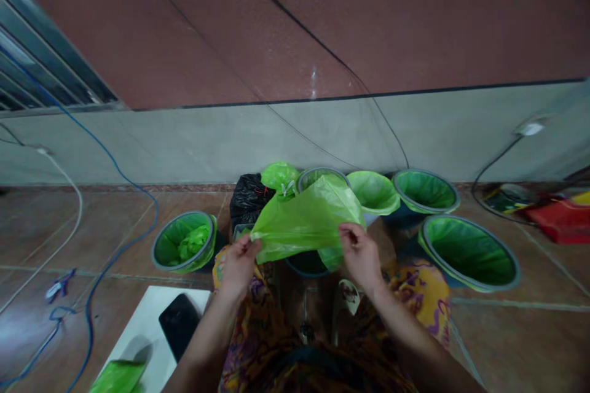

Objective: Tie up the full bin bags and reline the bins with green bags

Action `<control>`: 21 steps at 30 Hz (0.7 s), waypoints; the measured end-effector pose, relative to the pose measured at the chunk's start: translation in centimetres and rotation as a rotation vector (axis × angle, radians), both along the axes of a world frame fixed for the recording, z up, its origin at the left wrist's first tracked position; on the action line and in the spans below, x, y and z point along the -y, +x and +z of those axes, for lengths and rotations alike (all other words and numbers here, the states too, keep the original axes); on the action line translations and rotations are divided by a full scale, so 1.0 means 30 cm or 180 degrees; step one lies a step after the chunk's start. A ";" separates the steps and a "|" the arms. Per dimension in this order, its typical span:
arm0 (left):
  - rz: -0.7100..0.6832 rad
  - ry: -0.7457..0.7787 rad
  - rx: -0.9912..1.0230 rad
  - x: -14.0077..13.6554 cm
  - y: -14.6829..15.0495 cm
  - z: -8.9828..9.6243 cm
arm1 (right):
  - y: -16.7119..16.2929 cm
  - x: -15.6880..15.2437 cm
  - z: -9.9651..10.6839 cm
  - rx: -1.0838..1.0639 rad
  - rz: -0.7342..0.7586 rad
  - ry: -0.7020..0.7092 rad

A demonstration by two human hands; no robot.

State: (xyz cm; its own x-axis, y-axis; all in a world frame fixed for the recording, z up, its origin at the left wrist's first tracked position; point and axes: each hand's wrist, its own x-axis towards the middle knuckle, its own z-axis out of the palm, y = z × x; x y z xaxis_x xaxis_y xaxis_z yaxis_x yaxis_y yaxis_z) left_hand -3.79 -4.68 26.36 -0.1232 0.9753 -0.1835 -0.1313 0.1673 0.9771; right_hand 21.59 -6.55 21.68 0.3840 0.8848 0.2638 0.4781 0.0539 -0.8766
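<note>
A thin green plastic bag (304, 218) is stretched between my two hands, in front of my knees. My left hand (240, 263) pinches its left corner. On the other side, my right hand (362, 256) grips the bag's right edge between thumb and fingers. Below the bag, between my legs, a dark bin (306, 265) shows only in part; the bag hides the rest. Behind the raised bag stand a grey-rimmed bin (322, 173) and a bin with a pale green liner (374, 191).
Lined bins stand at the left (168, 242) and right (470, 252), another (426, 190) by the wall. A black bag (249, 199) leans there. A white board (154, 319) holds a phone (179, 322) and folded green bags (117, 376). A blue cable (108, 264) crosses the floor.
</note>
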 end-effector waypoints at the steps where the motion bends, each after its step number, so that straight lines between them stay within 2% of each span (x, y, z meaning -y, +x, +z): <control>1: -0.0185 -0.0017 0.0143 0.001 0.027 -0.010 | -0.057 0.019 0.039 -0.0038 0.0556 0.0003; 3: -0.0505 -0.0041 0.0339 0.005 0.076 -0.025 | -0.153 0.051 0.095 -0.0055 0.1218 0.0002; 6: -0.0631 -0.0037 0.0210 0.012 0.125 -0.041 | -0.233 0.078 0.115 -0.0027 0.1463 -0.0029; 10: -0.0384 0.0009 -0.0064 0.018 0.154 -0.066 | -0.255 0.097 0.086 -0.0002 0.1414 -0.0179; 13: -0.0094 0.0032 0.0004 0.022 0.175 -0.079 | -0.259 0.107 0.076 -0.0092 0.1262 -0.0310; 17: 0.0052 -0.0132 0.0476 0.035 0.214 -0.074 | -0.266 0.101 0.063 -0.0426 0.1045 -0.0440; 21: -0.0137 -0.0524 0.1085 0.052 0.230 -0.063 | -0.260 0.073 0.026 -0.1266 0.0967 -0.0629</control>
